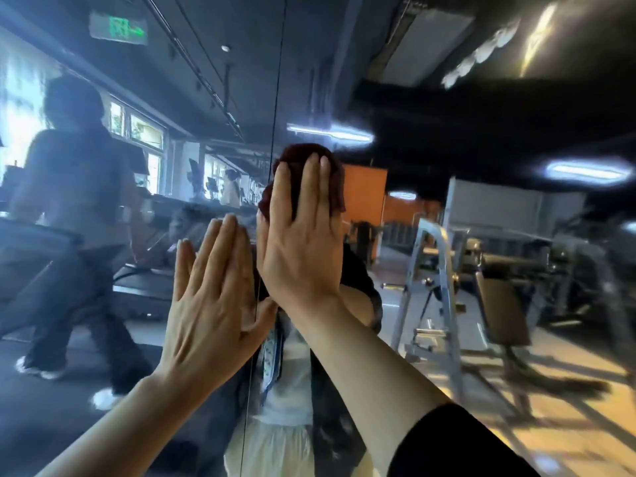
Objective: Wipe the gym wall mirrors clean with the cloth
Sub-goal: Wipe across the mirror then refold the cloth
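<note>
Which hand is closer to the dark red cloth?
Right. The right hand presses flat on the cloth against the mirror; the left hand rests on bare glass, lower and beside it.

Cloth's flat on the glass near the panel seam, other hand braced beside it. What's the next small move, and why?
Probably slide the right hand with the cloth sideways to the right across the mirror. The straight fingers already press the dark red cloth flat on the glass just right of the seam, and the left hand rests flat on the left panel as a brace, so a stroke can begin.
</note>
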A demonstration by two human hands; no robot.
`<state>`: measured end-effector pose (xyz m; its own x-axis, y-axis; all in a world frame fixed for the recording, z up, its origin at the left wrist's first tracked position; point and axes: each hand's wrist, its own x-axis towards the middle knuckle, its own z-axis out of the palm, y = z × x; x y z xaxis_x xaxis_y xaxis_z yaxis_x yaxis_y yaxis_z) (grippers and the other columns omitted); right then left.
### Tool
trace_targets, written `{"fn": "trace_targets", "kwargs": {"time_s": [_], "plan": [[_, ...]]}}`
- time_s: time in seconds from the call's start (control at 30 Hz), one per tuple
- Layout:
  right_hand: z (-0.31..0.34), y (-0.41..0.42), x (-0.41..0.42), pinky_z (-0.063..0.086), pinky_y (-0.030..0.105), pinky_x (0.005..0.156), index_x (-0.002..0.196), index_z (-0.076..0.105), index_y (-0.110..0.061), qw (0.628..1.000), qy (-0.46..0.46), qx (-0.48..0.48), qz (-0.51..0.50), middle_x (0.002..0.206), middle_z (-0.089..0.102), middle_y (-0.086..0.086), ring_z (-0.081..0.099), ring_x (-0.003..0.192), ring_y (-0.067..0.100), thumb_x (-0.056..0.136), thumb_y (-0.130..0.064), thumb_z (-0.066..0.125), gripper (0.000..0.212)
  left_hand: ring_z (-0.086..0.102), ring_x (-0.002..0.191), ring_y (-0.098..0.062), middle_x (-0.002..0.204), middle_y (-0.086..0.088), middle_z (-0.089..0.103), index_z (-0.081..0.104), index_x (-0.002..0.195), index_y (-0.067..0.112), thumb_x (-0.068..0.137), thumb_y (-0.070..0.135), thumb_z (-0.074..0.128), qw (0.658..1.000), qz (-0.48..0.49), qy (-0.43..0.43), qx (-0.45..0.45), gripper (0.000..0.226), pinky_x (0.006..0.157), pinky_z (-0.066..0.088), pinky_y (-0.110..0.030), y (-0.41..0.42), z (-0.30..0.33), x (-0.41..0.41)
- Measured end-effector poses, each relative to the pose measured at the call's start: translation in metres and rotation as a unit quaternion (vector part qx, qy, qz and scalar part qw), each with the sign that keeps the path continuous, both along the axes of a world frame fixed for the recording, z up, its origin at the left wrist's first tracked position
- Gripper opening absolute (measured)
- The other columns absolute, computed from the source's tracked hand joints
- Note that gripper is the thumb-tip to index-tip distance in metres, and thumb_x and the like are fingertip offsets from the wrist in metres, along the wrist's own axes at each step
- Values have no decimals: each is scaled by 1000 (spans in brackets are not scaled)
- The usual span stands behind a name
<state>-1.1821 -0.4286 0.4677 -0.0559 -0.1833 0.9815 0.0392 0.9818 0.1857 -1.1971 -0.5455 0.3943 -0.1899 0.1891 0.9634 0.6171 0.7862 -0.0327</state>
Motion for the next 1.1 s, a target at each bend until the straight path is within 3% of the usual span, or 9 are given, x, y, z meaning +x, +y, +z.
{"fn": "trace_targets", "kwargs": {"time_s": [0.17,0.3,0.4,0.47,0.67,0.83,0.9,1.0,1.1], "plan": [[-39,55,25,23,47,121,152,30,-5,993,-65,99,-24,156,31,31,22,149,41,108,-37,28,54,5,154,-28,166,-13,9,17,157,1,91,50,51,999,-27,-39,-15,89,122,7,-58,4,-16,11],[-62,126,55,38,55,112,149,33,-6,994,13,-93,-53,154,36,29,31,146,42,109,-39,27,53,4,154,-29,167,-11,5,17,158,5,79,34,67,996,-37,-61,-52,98,122,4,-57,2,-32,18],[-59,117,49,36,57,113,149,32,-4,978,59,-193,-46,154,34,31,33,143,45,108,-37,32,52,3,154,-29,167,-12,5,18,158,7,79,29,75,994,-51,-75,-54,100,121,3,-58,-2,-46,20],[-58,90,39,31,55,117,150,32,-3,973,74,-216,-32,154,32,32,31,144,46,107,-37,35,55,4,154,-29,167,-12,5,19,158,7,81,30,68,994,-53,-78,-54,94,121,5,-60,0,-54,23],[-96,68,32,22,52,122,153,25,-7,998,-50,-38,-29,157,25,32,19,150,44,109,-40,31,56,2,154,-30,167,-15,5,21,157,5,80,37,60,993,-19,-93,-73,92,119,3,-65,4,-59,26],[-99,120,55,37,55,113,153,28,-9,976,-132,167,-53,157,28,27,21,150,39,110,-38,28,52,8,154,-32,166,-17,9,24,157,6,83,41,57,991,13,-97,-86,88,120,-4,-63,3,-55,32],[-81,132,57,41,57,109,151,32,-9,991,-81,88,-54,156,31,25,26,148,39,109,-38,28,51,9,153,-33,166,-18,8,23,157,6,84,41,61,992,15,-96,-83,89,120,-5,-63,3,-54,33],[-52,119,50,38,57,112,151,35,-6,989,21,-141,-36,156,34,27,29,147,40,109,-39,26,54,8,153,-33,166,-17,6,19,158,7,77,37,80,992,6,-101,-74,105,120,-5,-62,6,-55,33],[-59,96,40,29,52,118,153,34,-5,990,25,-142,0,158,29,28,22,150,40,108,-38,30,55,9,153,-33,166,-16,6,18,158,8,69,35,85,992,-1,-112,-60,115,120,-6,-62,11,-56,35]]}}
